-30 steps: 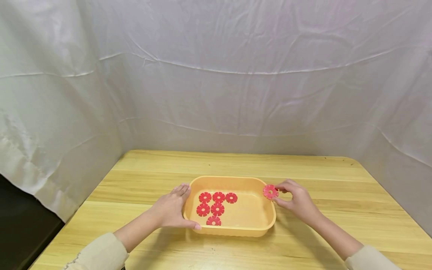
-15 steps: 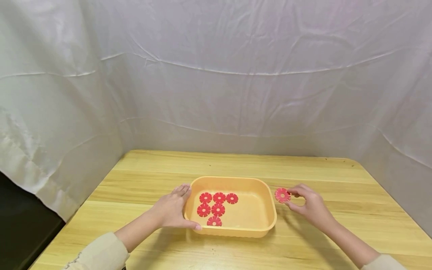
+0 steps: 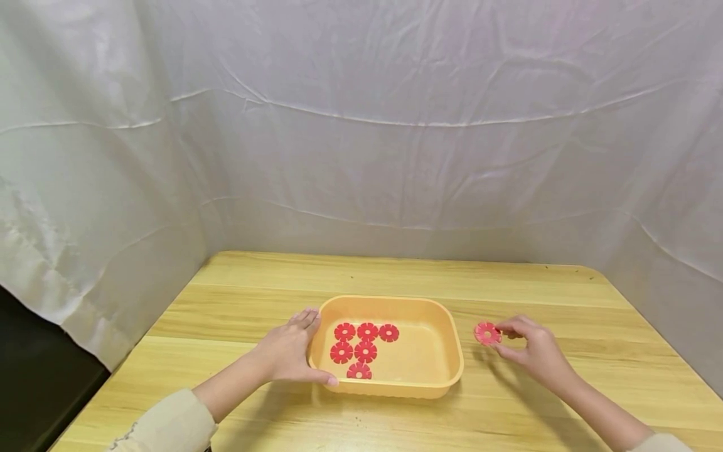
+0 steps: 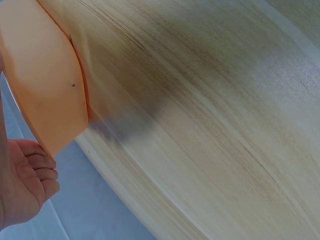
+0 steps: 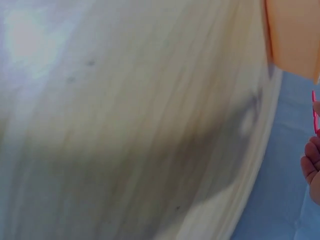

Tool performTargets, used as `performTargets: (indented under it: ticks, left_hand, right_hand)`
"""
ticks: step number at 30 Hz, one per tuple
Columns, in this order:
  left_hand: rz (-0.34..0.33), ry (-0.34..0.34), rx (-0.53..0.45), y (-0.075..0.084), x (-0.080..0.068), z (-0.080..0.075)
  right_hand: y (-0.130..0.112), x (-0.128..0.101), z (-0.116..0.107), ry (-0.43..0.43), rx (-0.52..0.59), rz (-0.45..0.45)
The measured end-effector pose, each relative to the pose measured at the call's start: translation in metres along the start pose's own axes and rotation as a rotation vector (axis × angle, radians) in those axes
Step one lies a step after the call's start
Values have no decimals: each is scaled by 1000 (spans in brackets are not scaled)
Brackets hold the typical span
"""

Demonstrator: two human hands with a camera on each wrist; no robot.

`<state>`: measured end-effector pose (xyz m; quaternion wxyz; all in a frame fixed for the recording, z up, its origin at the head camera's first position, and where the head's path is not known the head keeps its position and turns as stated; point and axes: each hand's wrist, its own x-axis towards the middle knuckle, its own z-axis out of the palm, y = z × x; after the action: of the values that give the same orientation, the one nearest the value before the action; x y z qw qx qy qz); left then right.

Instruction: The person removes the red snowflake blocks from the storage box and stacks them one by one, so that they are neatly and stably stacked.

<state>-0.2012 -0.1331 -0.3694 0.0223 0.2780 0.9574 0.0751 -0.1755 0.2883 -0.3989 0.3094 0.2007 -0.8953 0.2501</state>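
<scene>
Shows right hand (image 3: 536,355) farther right than a second ago, pinching one red disc (image 3: 480,333) by its edge, best kept light, just off the orange tray (image 3: 412,358), best steadied by left hand (image 3: 285,348) gripping its left end, with six red discs (image 3: 360,351) inside.

A pale, creased cloth (image 3: 395,163) hangs across the upper frame and down both sides, with a faint pink tint (image 3: 474,31) toward the upper right. Below it stands a light wooden counter (image 3: 282,276), its far corners rounded. A black surface (image 3: 39,364) is at the lower left. In the right wrist view, a bright reflection (image 5: 32,37) shines at upper left.
</scene>
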Motion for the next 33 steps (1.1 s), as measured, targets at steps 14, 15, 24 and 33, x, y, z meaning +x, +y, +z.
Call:
performTargets:
  ticks: [14, 15, 24, 33]
  left_hand:
    - [9, 0, -1, 1, -1, -1]
    - [9, 1, 0, 1, -1, -1]
    - [14, 13, 2, 0, -1, 0]
    - [17, 18, 1, 0, 0, 1]
  right_hand:
    - [8, -14, 4, -110, 6, 144]
    - [8, -15, 5, -121, 14, 164]
    - [13, -21, 10, -195, 56, 287]
    - [17, -25, 15, -254, 88, 344]
